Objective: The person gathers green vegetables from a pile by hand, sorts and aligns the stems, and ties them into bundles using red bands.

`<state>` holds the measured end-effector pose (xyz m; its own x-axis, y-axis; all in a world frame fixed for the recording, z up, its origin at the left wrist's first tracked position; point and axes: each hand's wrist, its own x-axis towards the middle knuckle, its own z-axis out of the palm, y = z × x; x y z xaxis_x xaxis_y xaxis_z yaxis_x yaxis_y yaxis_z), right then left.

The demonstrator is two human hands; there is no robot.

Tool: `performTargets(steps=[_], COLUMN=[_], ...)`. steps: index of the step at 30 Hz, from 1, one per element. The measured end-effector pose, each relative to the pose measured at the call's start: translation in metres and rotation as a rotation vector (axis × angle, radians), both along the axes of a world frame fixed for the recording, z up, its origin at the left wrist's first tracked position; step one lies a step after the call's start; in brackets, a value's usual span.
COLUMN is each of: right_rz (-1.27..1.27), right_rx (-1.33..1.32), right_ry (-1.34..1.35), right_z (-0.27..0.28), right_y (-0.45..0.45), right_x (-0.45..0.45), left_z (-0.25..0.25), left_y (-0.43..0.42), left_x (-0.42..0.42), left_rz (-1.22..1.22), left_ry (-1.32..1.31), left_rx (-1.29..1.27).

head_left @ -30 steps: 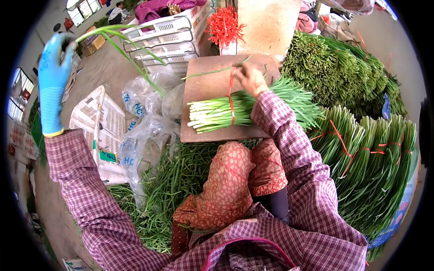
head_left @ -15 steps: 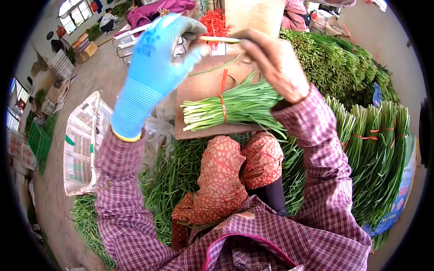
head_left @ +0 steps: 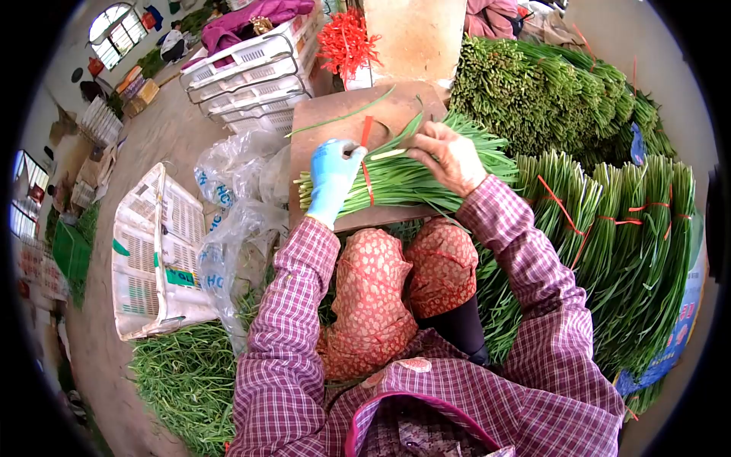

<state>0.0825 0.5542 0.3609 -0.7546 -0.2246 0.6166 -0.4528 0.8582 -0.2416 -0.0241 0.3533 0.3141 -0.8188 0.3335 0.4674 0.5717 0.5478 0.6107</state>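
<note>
A bundle of green garlic chives lies on a brown board, pale ends to the left, with a red tie around it. My left hand, in a blue glove, rests over the pale ends, thumb and fingers closed at the tie. Bare and just right of the tie, my right hand pinches a pale chive stalk above the bundle. That stalk's left end reaches the tie, close to my left fingertips. One loose green stalk lies along the back of the board.
Tied chive bundles stand at right, with more greens piled behind. Red ties hang in a bunch beyond the board. Left are a white crate, clear plastic bags and stacked white baskets. Loose greens cover the floor.
Both hands have come down from above the board to the tied bundle. The left hand has moved from the stalk to the tie; the right still pinches a stalk.
</note>
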Motion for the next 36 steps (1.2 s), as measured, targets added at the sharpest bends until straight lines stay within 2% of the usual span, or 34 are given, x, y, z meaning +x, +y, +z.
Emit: performTargets(steps=[2, 3, 6, 10, 16, 24, 27, 31, 34, 36], right_rz=[0.053, 0.057, 0.085, 0.103, 0.077, 0.109, 0.062, 0.023, 0.088, 0.113], right_rx=[-0.050, -0.045, -0.073, -0.080, -0.060, -0.113, -0.126, -0.097, -0.146, -0.158], right_ry=[-0.048, -0.073, -0.110, -0.119, -0.143, -0.140, -0.197, -0.179, -0.168, -0.161], right_z=[-0.015, -0.019, -0.029, -0.034, -0.033, -0.038, -0.040, -0.038, -0.039, -0.041], right_y=[-0.002, -0.003, -0.005, -0.004, -0.002, -0.008, -0.005, -0.009, -0.020, -0.026], right_x=[-0.008, -0.012, -0.022, -0.031, -0.035, -0.048, -0.047, -0.044, -0.048, -0.052], left_z=[-0.008, -0.014, -0.022, -0.020, -0.021, -0.015, -0.015, -0.014, -0.009, -0.008], left_y=[-0.004, -0.005, -0.009, -0.012, -0.013, -0.016, -0.015, -0.016, -0.015, -0.014], left_x=[-0.004, -0.008, -0.015, -0.012, -0.013, -0.009, -0.009, -0.007, -0.004, -0.002], left_rz=[-0.038, -0.037, -0.108, -0.134, -0.189, -0.208, -0.206, -0.244, -0.223, -0.240], left_ry=[-0.082, -0.084, -0.213, -0.218, -0.284, -0.262, -0.278, -0.287, -0.283, -0.308], left_rx=[0.211, 0.206, 0.404, 0.375, 0.497, 0.410, 0.497, 0.467, 0.422, 0.519])
